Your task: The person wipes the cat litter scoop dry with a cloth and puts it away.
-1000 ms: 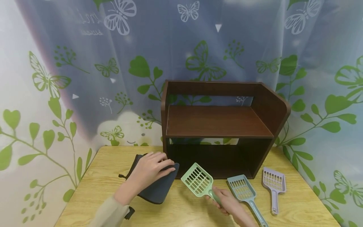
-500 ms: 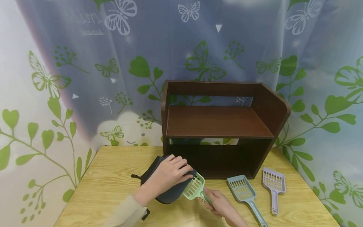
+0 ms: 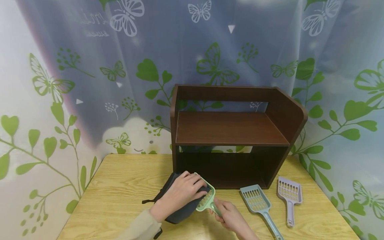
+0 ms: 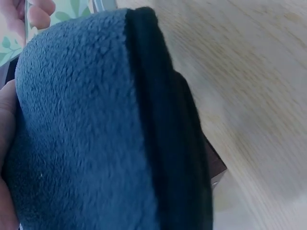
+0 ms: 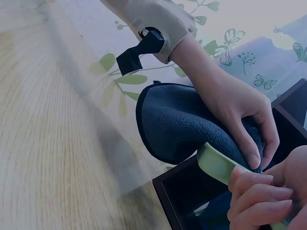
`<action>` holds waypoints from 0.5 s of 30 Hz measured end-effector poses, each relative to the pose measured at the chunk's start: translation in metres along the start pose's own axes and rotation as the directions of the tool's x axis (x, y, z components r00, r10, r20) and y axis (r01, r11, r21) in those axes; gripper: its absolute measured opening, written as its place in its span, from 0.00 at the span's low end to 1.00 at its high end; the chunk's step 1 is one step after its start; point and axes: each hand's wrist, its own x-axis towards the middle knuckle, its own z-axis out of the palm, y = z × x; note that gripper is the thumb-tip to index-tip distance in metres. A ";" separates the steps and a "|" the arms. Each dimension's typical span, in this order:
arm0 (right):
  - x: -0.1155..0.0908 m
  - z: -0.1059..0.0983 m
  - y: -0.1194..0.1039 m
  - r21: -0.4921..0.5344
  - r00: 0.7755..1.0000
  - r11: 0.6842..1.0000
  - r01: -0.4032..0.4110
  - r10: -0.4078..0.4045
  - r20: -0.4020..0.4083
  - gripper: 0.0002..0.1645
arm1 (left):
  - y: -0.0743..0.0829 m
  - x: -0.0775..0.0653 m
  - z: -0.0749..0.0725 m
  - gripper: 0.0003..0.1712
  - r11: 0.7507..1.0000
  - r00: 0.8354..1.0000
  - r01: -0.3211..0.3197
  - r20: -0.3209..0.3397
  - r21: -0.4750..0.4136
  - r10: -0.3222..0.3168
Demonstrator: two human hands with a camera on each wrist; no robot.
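Note:
A dark blue fleecy cloth (image 3: 181, 213) with black edging is bunched in my left hand (image 3: 180, 193), whose fingers curl over its far end. The cloth covers part of a light green slotted litter scoop (image 3: 211, 199) and touches its head. My right hand (image 3: 231, 216) grips the scoop's handle, keeping it above the table with the head pointing up and left. In the right wrist view, the left thumb presses the cloth (image 5: 177, 127) by the scoop's rim (image 5: 215, 164). The cloth (image 4: 86, 115) fills most of the left wrist view and hides the scoop there.
A blue litter scoop (image 3: 256, 200) and a purple one (image 3: 289, 191) lie on the wooden table (image 3: 129, 176) to the right. Behind the hands stands a dark brown two-tier shelf (image 3: 231, 128). A butterfly-print curtain (image 3: 150, 43) hangs at the back.
My left hand has carried the cloth right, onto the scoop's head, and then slightly lower. My right hand has drawn the green scoop a little to the left. The other scoops stay put.

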 end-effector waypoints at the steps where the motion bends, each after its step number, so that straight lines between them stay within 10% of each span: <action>1: 0.000 0.000 0.000 -0.005 1.000 1.000 0.004 -0.004 -0.005 0.35 | 0.000 -0.001 0.001 0.14 1.000 1.000 0.008 0.006 -0.015 -0.008; 15: 0.002 0.005 -0.003 -0.049 0.999 0.998 0.026 -0.027 -0.023 0.34 | 0.014 0.007 0.001 0.09 0.999 0.999 -0.025 0.027 -0.043 0.026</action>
